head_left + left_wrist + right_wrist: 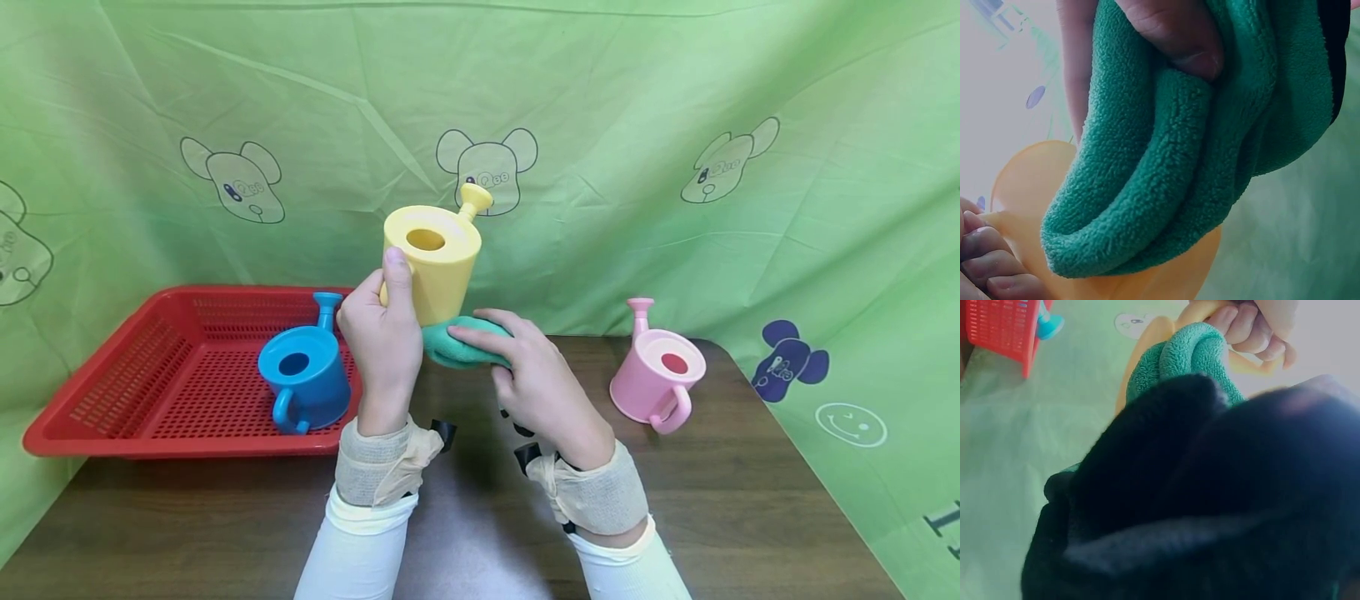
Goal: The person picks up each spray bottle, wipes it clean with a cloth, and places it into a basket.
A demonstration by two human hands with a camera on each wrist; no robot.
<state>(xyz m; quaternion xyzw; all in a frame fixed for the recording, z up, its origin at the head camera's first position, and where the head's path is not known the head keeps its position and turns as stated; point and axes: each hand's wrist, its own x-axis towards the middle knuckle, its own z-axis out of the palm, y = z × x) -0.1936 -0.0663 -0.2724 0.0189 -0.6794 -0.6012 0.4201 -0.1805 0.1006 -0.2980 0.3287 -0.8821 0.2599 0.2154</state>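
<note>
A yellow watering can [442, 275] is held up above the table, its handle gripped by my left hand [384, 333] with the thumb on top. Folded green towel cloth [467, 343] is pinched in my right hand [540, 379] and lies against the can's lower side. Up close in the left wrist view, the cloth [1135, 187] hangs in thick folds in front of the can [1029, 181]. Fingers of the left hand [1254, 331] curl at the handle in the right wrist view, where a dark shape hides most of the right hand.
At the left, a red basket [97, 400] holds a blue watering can [318, 383] at its right end. A pink watering can [651, 379] stands on the brown table [720, 500] to the right. Behind hangs a green printed curtain [585, 75].
</note>
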